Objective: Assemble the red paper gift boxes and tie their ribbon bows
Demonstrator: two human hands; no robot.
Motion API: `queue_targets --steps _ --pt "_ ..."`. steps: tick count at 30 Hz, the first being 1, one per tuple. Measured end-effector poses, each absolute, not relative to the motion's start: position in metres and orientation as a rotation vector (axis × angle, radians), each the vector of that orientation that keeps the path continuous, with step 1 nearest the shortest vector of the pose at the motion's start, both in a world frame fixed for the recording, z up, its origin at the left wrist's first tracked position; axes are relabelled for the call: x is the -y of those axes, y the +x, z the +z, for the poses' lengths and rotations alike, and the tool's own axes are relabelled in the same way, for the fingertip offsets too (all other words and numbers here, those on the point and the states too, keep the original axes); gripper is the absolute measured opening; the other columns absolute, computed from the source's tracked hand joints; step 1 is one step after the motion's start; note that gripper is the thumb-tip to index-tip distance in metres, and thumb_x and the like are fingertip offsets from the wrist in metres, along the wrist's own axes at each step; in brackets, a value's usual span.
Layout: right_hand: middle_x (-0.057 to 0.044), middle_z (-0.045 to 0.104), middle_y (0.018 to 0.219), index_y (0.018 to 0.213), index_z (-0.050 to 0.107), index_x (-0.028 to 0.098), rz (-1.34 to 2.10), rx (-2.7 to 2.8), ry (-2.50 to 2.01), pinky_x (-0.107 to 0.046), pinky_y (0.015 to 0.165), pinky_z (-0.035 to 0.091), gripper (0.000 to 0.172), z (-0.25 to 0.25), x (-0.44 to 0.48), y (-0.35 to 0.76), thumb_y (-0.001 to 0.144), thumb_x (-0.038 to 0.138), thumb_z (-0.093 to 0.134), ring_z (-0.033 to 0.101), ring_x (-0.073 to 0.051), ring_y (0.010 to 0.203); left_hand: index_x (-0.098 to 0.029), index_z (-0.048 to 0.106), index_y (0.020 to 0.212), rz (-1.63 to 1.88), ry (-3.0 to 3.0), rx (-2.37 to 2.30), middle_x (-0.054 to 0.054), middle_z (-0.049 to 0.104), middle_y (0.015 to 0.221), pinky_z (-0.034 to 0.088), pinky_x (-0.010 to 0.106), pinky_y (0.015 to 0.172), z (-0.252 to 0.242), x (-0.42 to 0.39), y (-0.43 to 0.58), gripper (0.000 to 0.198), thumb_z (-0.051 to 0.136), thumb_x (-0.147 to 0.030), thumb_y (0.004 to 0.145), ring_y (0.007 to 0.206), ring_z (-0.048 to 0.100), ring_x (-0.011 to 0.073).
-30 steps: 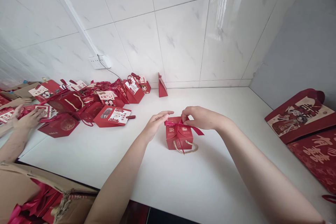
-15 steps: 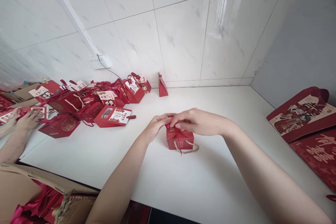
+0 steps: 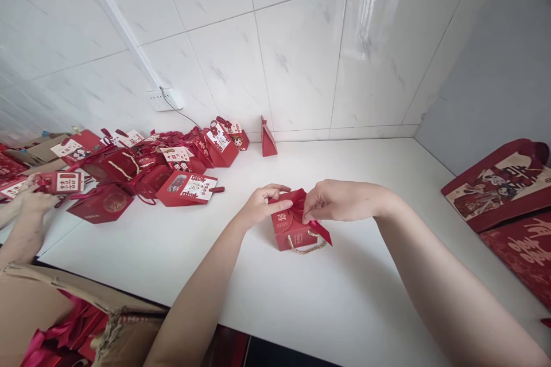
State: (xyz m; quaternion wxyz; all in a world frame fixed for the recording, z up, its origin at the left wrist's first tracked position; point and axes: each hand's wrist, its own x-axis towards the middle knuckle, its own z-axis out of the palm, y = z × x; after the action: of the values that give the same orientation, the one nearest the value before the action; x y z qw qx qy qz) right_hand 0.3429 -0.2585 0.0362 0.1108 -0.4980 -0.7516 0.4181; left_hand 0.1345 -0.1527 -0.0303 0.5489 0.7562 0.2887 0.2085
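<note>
A small red gift box (image 3: 286,239) with a gold rope handle (image 3: 306,250) stands on the white table in front of me. Red satin ribbon (image 3: 298,199) is gathered on its top, and one tail hangs over the right side. At the box's upper left corner is my left hand (image 3: 263,205), closed on it with the thumb against the ribbon and the other fingers partly hidden behind. My right hand (image 3: 329,200) pinches the ribbon between thumb and fingertips, just above the lid's right part.
Red gift boxes (image 3: 101,203) with tags crowd the left of the table (image 3: 344,304). A triangular red box (image 3: 267,140) stands near the wall. Red bags (image 3: 499,183) lie at right. Another person's hand (image 3: 38,200) holds a tagged box. A cardboard carton (image 3: 129,341) sits front left.
My hands have moved apart, the right one going rightward with the ribbon. A ribbon tail now hangs at the box's right. The other person's held tag has turned toward me.
</note>
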Motion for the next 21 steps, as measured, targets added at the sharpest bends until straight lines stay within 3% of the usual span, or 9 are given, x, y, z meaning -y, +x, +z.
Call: queue_targets --steps 9,12,16,21 --pt "-0.003 0.068 0.085 0.093 0.073 0.021 1.476 2.245 -1.327 -0.025 0.065 0.043 0.023 0.037 0.260 0.341 0.077 0.027 0.058 0.060 -0.017 0.078 -0.016 0.031 0.057 0.480 1.846 -0.683 0.009 0.056 0.123 0.039 0.037 0.089 -0.031 0.156 0.136 0.048 0.065 -0.044 0.075 0.106 0.055 0.0231" --pt "-0.004 0.068 0.095 0.104 0.069 0.021 1.478 2.168 -1.281 -0.028 0.073 0.044 0.031 0.041 0.261 0.352 0.080 0.037 0.058 0.061 -0.020 0.086 -0.015 0.041 0.057 0.439 1.829 -0.688 0.008 0.054 0.127 0.037 0.037 0.092 -0.026 0.153 0.132 0.042 0.063 -0.045 0.077 0.112 0.052 0.0242" --pt "-0.004 0.065 0.108 0.109 0.065 0.024 1.153 2.009 -1.444 -0.031 0.081 0.042 0.037 0.042 0.258 0.375 0.083 0.047 0.053 0.057 -0.022 0.097 -0.016 0.058 0.066 0.360 1.829 -0.674 0.007 0.050 0.132 0.034 0.039 0.098 -0.018 0.151 0.125 0.030 0.063 -0.043 0.078 0.122 0.045 0.0257" --pt "-0.003 0.063 0.108 0.105 0.064 0.026 1.115 2.008 -1.595 -0.030 0.075 0.042 0.035 0.030 0.249 0.381 0.083 0.050 0.049 0.056 -0.023 0.097 -0.016 0.060 0.066 0.330 1.780 -0.617 0.008 0.050 0.132 0.034 0.040 0.098 -0.018 0.152 0.125 0.025 0.069 -0.038 0.073 0.120 0.048 0.0270"
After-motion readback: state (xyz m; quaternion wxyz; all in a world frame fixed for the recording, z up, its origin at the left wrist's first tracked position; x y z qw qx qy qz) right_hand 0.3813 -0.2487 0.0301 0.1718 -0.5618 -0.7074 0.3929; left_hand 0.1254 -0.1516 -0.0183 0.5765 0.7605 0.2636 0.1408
